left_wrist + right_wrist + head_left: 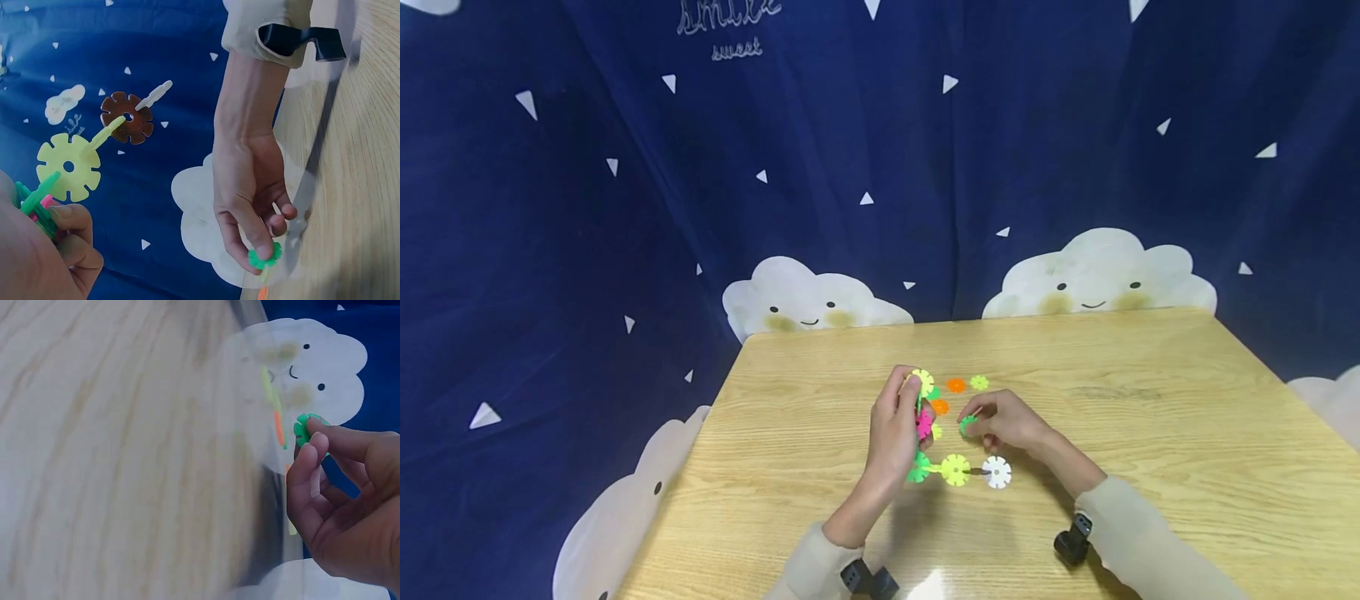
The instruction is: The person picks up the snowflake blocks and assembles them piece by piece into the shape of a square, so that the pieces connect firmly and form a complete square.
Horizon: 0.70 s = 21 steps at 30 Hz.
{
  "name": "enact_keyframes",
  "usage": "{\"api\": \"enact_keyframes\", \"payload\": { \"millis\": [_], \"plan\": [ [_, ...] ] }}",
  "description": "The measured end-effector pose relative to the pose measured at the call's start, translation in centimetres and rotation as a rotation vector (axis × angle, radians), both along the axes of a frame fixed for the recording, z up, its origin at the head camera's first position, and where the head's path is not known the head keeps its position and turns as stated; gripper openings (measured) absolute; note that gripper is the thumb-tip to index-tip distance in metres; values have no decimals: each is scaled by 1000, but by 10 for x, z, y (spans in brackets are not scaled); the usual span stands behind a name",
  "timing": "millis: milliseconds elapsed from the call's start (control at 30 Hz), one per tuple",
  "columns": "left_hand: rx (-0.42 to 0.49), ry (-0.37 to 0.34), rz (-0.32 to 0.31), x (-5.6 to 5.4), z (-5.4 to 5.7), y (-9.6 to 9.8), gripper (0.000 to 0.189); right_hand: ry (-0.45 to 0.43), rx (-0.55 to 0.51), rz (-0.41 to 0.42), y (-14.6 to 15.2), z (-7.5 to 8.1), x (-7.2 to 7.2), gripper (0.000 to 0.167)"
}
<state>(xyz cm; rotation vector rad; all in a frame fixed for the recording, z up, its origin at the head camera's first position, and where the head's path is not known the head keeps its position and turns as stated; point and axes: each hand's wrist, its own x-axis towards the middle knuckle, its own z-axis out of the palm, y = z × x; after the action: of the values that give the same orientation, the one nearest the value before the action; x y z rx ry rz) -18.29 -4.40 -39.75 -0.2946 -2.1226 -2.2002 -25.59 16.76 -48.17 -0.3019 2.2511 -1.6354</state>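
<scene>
My left hand (892,425) grips a chain of notched plastic discs joined slot to slot. A pale yellow disc (922,382) tops it, a pink disc (923,424) sits by the palm, and a green disc (918,467) is at the bottom. From there a yellow disc (956,470), a brown disc (127,117) and a white disc (997,472) stick out to the right. Between thumb and fingertips my right hand (1009,421) pinches a single green disc (265,255), apart from the chain. Fingers hide part of the chain.
Loose discs lie on the wooden table (805,392) beyond the hands: orange discs (956,385), a yellow-green disc (980,382) and others partly hidden by the left hand. A dark blue curtain (850,150) with printed clouds hangs behind the table's far edge.
</scene>
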Motion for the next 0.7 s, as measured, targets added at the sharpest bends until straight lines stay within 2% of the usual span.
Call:
{"api": "enact_keyframes", "payload": {
  "millis": [300,433,567,700],
  "plan": [
    [1,-19,0,0,-2,-3,29,21,-108,1,7,14,6,31],
    [4,-20,-2,1,-4,-3,28,40,-155,21,9,21,12,30],
    [11,-9,-5,0,-5,-3,27,100,-205,36,8,36,22,27],
    [22,-13,-9,1,-5,-1,29,175,-249,-1,4,53,32,27]
  ]
}}
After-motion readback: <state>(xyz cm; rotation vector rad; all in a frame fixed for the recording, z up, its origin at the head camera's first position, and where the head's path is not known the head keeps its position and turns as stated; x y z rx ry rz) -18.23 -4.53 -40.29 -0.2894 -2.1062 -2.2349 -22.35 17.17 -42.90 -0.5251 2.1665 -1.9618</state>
